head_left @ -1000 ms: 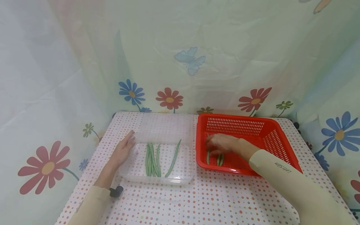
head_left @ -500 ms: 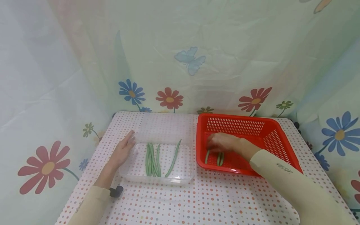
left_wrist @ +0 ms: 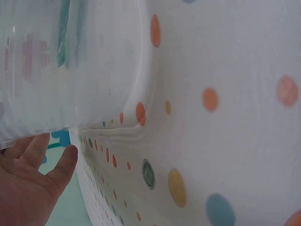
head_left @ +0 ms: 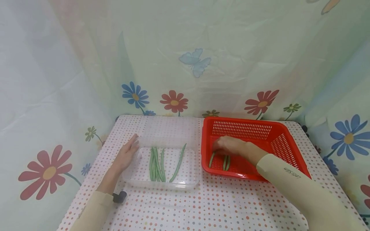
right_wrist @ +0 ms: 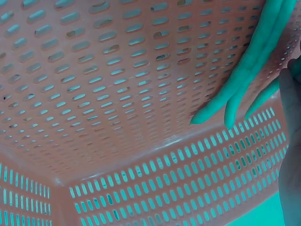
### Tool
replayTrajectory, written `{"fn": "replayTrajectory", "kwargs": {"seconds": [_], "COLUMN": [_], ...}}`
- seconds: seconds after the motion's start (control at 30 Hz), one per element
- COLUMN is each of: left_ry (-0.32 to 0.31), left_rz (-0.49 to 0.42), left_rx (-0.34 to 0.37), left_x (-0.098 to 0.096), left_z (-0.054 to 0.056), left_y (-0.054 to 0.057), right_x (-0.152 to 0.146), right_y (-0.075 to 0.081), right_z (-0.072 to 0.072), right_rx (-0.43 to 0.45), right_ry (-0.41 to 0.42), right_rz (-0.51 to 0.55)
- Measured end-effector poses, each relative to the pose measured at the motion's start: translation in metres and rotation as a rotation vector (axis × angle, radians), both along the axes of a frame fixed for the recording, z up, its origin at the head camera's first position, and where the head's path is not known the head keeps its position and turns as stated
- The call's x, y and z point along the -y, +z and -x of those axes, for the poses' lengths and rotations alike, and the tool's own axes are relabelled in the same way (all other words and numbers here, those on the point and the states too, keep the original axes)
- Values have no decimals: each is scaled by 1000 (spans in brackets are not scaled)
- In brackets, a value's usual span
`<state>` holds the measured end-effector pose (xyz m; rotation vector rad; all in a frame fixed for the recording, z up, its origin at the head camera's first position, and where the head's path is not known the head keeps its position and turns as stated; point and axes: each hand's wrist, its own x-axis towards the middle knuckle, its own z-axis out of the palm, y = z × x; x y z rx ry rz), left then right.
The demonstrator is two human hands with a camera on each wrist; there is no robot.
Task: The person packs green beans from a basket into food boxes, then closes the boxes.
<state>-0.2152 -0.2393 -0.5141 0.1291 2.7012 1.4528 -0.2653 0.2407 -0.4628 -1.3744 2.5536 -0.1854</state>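
My right hand [head_left: 231,145] reaches into the left end of a red plastic basket [head_left: 245,120], its curled fingers pinching the far end of a green bean [head_left: 212,159]. Two more green beans [head_left: 226,163] lie side by side on the basket floor beneath that hand; the right wrist view shows the pair [right_wrist: 249,66] close to the fingers. With relaxed, straight fingers, my left hand [head_left: 127,154] rests along the left side of a clear plastic container [head_left: 185,185]. Inside it are a bundle of several green beans [head_left: 156,166] and a separate slanted bean [head_left: 178,163].
The container's clear lid [head_left: 173,128] stands folded back behind it. Container and basket sit side by side with a narrow gap on the table [head_left: 179,211], covered in a dotted cloth. A floral curtain [head_left: 219,64] hangs close behind and along both sides.
In the basket, the bean at my right fingers has tilted, its near end swinging left, while the hand shifted slightly. My left hand and the container have stayed still.
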Motion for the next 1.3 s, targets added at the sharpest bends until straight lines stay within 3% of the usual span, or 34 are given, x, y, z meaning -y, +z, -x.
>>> {"fn": "replayTrajectory", "kwargs": {"seconds": [0.3, 0.63, 0.87, 1.03, 1.3], "left_ry": [5, 3, 1, 1, -4], "left_rz": [9, 19, 13, 1, -5], "left_rx": [-10, -19, -7, -2, -13], "left_x": [-1, 0, 0, 0, 0], "left_z": [-1, -1, -1, -1, -1], "left_y": [2, 2, 2, 2, 2], "right_x": [-1, -1, 1, 4, 7], "right_y": [2, 16, 29, 39, 47], "right_z": [1, -5, -5, -4, 4], "right_rx": [-170, -350, -508, -532, -653], "right_ry": [65, -11, -2, -51, 6], "right_rz": [-34, -113, -82, -25, 47]}}
